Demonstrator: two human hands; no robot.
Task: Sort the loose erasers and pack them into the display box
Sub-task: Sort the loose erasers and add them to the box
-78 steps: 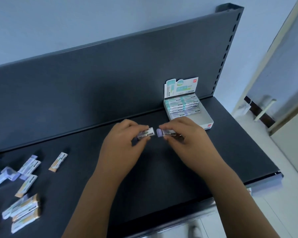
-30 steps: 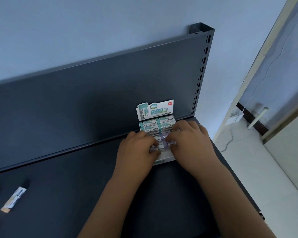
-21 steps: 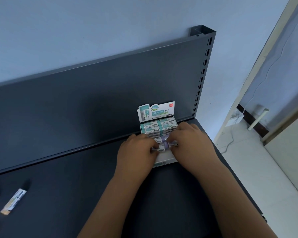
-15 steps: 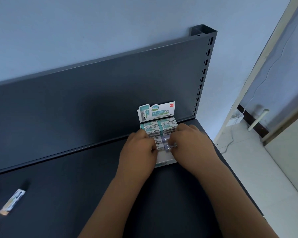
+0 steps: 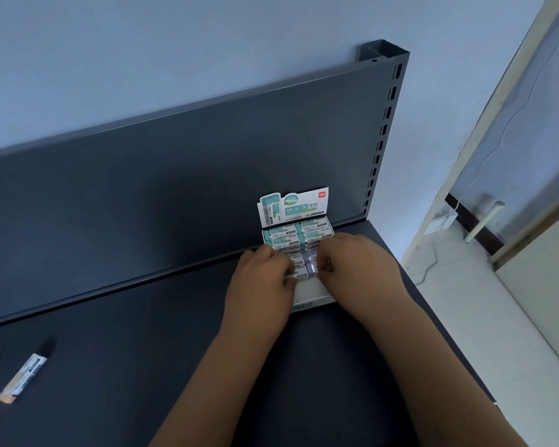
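Nearest me, one loose eraser point(image 5: 22, 377) lies on the dark shelf point(image 5: 142, 366), far to the left and well apart from the rest. Further in, my left hand point(image 5: 262, 285) has its grip curled on a white-sleeved eraser point(image 5: 296, 273) and my right hand point(image 5: 362, 272) pinches a purple-ended eraser point(image 5: 309, 266), both in the front row inside the display box point(image 5: 310, 296). Behind them sit packed teal erasers point(image 5: 299, 233), then the box's upright header card point(image 5: 294, 206) against the back panel point(image 5: 175, 175).
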